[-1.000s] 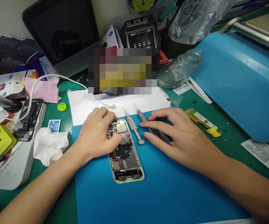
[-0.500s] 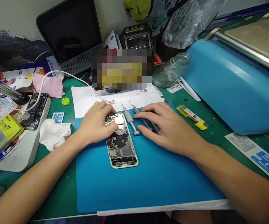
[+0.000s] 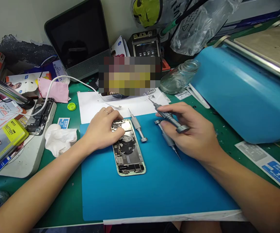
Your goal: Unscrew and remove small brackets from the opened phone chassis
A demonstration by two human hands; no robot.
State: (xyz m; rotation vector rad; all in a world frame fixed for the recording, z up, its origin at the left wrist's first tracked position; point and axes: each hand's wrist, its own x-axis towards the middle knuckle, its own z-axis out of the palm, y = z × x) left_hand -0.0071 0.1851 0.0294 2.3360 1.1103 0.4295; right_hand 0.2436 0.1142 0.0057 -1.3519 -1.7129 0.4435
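An opened phone (image 3: 128,151) with a pale green frame lies face up on a blue mat (image 3: 154,187), its inner parts showing. My left hand (image 3: 103,129) rests on the phone's top end, fingers curled and pressing down on it. My right hand (image 3: 190,132) is closed round two grey precision screwdrivers: one screwdriver (image 3: 169,116) is lifted with its tip pointing back left, a second screwdriver (image 3: 167,139) points toward me under the fingers. A third screwdriver (image 3: 137,126) lies loose on the mat just right of the phone.
A white sheet (image 3: 93,106) lies behind the mat with small parts on it. Left are another opened phone (image 3: 40,116) with a white cable, tissue (image 3: 59,139) and a yellow box (image 3: 1,139). A glass jar (image 3: 178,77), a tablet (image 3: 79,38) and a large blue machine (image 3: 246,90) stand behind and right.
My right hand has picked up the screwdrivers from the mat and lifted them to the right. My left hand stays on the phone. The view has shifted slightly.
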